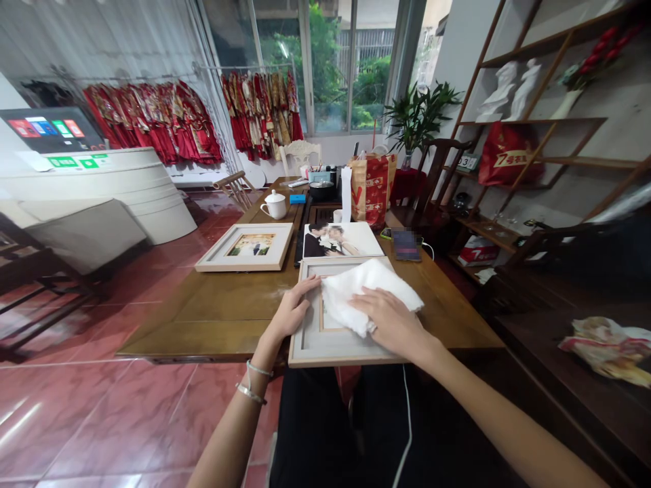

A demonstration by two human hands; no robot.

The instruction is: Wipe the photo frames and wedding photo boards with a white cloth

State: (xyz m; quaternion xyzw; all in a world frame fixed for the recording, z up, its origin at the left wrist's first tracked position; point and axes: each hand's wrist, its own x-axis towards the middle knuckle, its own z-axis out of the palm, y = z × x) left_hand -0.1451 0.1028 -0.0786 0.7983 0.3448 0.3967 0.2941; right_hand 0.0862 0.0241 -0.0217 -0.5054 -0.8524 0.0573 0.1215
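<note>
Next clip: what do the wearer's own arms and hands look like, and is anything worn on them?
No sleeves or gloves show on either arm. At the wrist of the left hand sit two thin silvery bracelets. The right hand seems to wear a small ring, and its wrist carries nothing.

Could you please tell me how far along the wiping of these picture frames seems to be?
Looks done: the pale wooden frame farther left already holds a photo. In hand: the right hand presses a white folded cloth onto the nearer pale wooden picture frame, the left hand steadying its edge. Left: a loose glossy photo print lies unframed behind it.
</note>
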